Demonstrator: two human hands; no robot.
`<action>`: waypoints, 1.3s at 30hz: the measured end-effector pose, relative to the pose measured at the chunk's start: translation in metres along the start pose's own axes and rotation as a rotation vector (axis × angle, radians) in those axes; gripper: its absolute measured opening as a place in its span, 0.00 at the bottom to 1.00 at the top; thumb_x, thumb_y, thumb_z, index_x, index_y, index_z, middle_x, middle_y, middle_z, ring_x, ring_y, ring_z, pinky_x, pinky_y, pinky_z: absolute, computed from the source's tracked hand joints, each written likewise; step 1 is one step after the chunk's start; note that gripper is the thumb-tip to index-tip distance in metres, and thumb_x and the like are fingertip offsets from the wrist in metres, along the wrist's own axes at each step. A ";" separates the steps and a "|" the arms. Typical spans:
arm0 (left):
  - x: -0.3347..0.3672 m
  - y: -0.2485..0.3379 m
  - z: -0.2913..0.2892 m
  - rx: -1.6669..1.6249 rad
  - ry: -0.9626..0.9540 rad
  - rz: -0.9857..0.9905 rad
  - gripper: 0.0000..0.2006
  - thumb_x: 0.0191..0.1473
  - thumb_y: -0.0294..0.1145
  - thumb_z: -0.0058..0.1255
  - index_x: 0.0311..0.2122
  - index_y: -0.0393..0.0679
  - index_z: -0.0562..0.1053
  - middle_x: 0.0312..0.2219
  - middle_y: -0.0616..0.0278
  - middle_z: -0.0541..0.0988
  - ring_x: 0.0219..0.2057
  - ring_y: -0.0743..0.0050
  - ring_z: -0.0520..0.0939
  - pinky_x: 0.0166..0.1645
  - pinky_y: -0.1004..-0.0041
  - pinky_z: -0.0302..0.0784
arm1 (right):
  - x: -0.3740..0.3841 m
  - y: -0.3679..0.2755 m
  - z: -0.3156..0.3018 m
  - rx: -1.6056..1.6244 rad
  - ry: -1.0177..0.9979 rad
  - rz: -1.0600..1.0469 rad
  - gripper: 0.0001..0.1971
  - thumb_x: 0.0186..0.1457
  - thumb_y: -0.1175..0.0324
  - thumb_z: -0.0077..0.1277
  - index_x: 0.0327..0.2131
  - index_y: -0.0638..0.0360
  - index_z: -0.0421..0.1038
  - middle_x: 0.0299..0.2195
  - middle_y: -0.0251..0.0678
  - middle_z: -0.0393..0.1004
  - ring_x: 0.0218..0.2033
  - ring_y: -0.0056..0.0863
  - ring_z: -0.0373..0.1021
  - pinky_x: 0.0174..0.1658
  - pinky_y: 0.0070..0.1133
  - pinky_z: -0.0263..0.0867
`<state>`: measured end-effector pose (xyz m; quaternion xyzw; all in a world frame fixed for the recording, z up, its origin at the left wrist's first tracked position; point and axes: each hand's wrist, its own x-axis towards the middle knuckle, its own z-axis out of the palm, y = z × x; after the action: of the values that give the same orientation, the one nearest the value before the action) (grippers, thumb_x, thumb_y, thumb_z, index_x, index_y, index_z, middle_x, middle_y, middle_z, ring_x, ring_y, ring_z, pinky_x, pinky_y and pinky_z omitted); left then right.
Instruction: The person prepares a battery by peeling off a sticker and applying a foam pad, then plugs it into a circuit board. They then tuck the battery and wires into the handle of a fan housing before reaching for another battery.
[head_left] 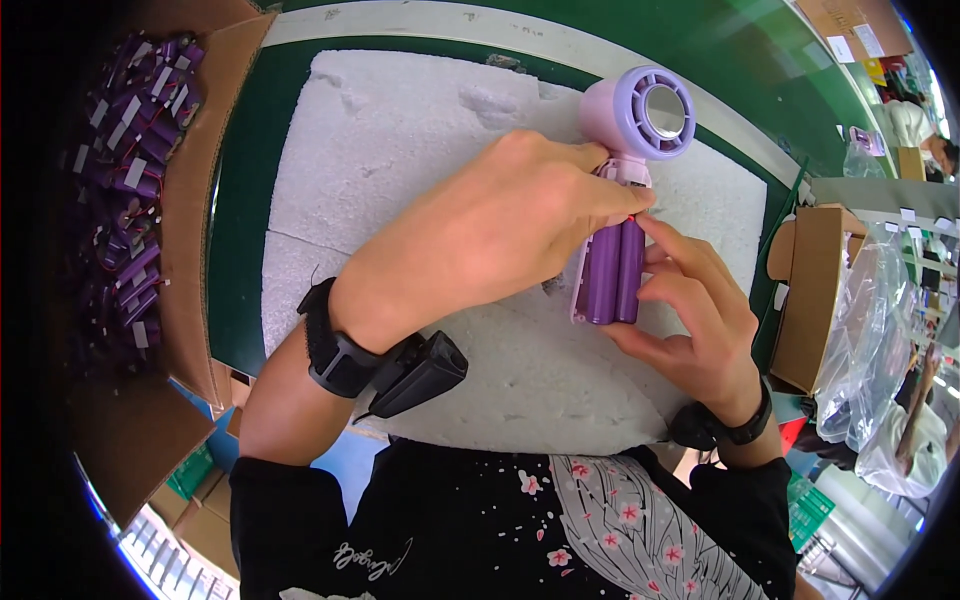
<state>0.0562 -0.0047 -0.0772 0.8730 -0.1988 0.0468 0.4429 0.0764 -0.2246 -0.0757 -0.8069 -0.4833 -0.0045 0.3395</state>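
On the foam: your fan lies right of the middle, its head toward the far edge and its handle toward you.
Head: lilac and round, with a silver disc at the centre of its vents.
Handle: the pale shell stands open, and 2 purple cells lie in it side by side, lengthwise.
Red wire: a short bit shows at the cells' upper end, just beside your fingertips.
Left hand: reaches across the foam, palm down, fingers bunched at the fan's neck; I cannot tell whether they pinch a wire or only press there.
Right hand: curls in from the right, thumb at the cells' lower end and forefinger near their upper end, bracing them between.
Wrists: you wear a black strap with a black holder on the left and a black band on the right.
Left box: cardboard, heaped with purple packs bearing white tabs and thin wires.
Right box: cardboard, beside the table, with clear plastic next to it.
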 end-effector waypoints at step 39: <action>0.007 -0.011 0.030 -0.324 -0.030 -0.132 0.21 0.39 0.23 0.62 0.44 0.38 0.76 0.33 0.54 0.80 0.28 0.67 0.80 0.36 0.72 0.76 | -0.010 -0.002 0.001 -0.071 -0.115 0.073 0.37 0.27 0.73 0.71 0.48 0.68 0.69 0.51 0.44 0.65 0.46 0.41 0.68 0.47 0.28 0.68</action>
<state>0.0637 -0.0247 -0.1019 0.8019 -0.1525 -0.0282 0.5770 0.0692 -0.2308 -0.0788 -0.8343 -0.4720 0.0370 0.2824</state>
